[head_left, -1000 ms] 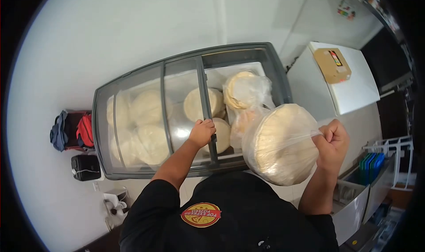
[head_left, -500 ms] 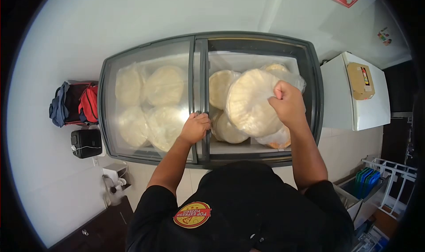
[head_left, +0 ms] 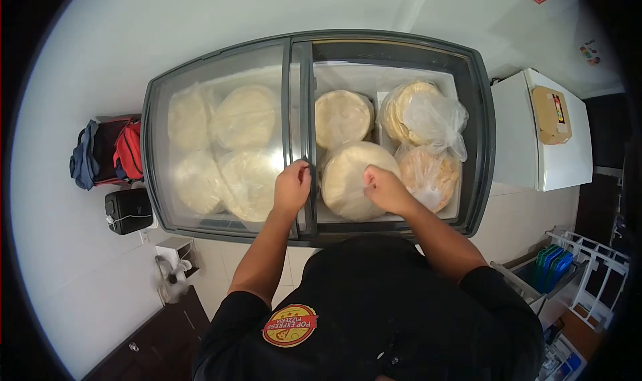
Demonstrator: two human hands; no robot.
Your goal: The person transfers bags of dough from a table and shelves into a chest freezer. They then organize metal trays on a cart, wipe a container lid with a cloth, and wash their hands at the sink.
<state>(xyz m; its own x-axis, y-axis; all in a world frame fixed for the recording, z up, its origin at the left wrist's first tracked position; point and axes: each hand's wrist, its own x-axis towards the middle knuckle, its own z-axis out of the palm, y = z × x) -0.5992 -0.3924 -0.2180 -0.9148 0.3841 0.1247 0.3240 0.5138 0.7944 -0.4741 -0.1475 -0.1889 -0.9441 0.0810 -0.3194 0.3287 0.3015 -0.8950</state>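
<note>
Right hand with grip pinching bagged stack, stack lying in freezer, near left of open right half; left hand curling at lid frame, cannot tell if clasping; placement seemingly being in hand, calling for loosening right grip

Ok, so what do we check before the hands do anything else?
1. Chest freezer open on the right: ok, the sliding glass lid is off that side.
2. Left hand clear of the lid: not ok, it's curled on the frame.
3. Right hand gripping the bag of pizza bases: ok, fist closed at its top.
4. Bag inside the freezer's rim: ok, seen from above.
5. Bag resting on the bottom: cannot tell, its underside is hidden.
</note>
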